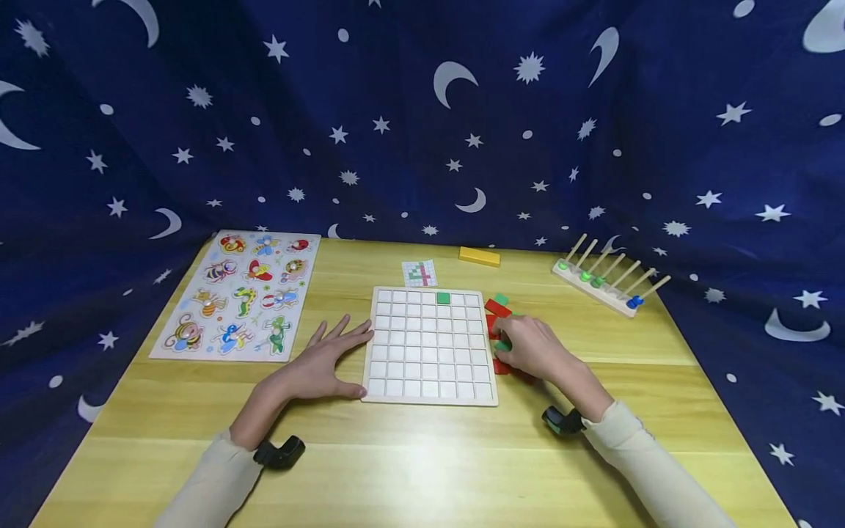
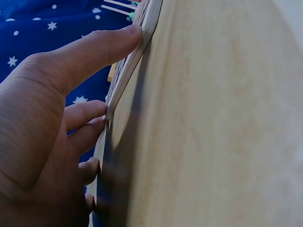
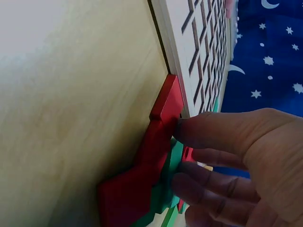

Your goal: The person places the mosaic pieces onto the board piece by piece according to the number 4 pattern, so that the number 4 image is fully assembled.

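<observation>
A white grid board (image 1: 429, 381) lies mid-table with one green square (image 1: 443, 298) set in its top row. My left hand (image 1: 328, 361) rests flat on the table, its thumb (image 2: 102, 45) and fingertips pressed against the board's left edge (image 2: 124, 80). To the right of the board lies a pile of red blocks (image 1: 496, 308) and green ones. My right hand (image 1: 523, 345) is on that pile. Its thumb (image 3: 218, 130) and fingers pinch a green block (image 3: 173, 161) lying among the red blocks (image 3: 142, 165).
A small pattern card (image 1: 419, 273) and a yellow block (image 1: 479, 256) lie behind the board. A wooden peg rack (image 1: 610, 282) with coloured beads stands at the back right. An insect puzzle board (image 1: 240, 293) lies on the left. Starry blue cloth surrounds the table (image 1: 422, 455).
</observation>
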`<state>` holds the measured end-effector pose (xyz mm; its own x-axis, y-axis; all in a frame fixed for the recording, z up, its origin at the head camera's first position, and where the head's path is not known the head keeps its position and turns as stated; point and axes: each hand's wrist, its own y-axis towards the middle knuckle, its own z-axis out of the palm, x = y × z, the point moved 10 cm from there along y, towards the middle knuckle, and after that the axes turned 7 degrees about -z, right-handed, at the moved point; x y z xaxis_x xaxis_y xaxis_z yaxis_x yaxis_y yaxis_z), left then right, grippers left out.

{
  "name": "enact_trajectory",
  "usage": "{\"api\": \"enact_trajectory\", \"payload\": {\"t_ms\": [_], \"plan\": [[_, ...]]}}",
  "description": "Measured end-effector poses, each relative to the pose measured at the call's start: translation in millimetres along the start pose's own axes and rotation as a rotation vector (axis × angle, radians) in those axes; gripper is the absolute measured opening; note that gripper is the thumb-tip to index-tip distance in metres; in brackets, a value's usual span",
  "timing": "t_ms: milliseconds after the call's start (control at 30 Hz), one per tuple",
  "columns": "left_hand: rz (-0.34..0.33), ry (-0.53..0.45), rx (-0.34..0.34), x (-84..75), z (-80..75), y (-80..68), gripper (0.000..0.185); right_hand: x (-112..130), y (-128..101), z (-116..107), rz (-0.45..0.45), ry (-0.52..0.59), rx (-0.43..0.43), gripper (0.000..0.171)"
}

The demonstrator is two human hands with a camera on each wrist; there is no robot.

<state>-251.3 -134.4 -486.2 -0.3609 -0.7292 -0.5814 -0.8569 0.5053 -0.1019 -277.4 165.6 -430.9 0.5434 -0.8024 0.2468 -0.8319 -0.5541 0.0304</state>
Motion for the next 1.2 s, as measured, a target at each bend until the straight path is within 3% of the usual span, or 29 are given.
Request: {"api": "enact_trajectory", "payload": {"t_ms": [267,733,1000,1200], "plan": [[0.004,-0.002,-0.003,0.6,1.9,-0.2,0.102,-9.2,-4.7,-1.7,0.045,-0.022,0.018,0.025],[0.014,0.003,-0.005,-0.2,3.9,1.0,0.101,-10.5,-8.9,-1.1,0.032,-0.064,0.03,0.025],[0.009,-0.001,-0.007,0.7,1.5,0.8,0.101,-16.9,-12.0,-6.2,0.065,-0.051,-0.031,0.014],[0.016,-0.001,-0.009,0.0,0.5,0.3,0.101,-23.7,-14.6,-10.4,0.116,-0.054,-0.086,0.027]]}}
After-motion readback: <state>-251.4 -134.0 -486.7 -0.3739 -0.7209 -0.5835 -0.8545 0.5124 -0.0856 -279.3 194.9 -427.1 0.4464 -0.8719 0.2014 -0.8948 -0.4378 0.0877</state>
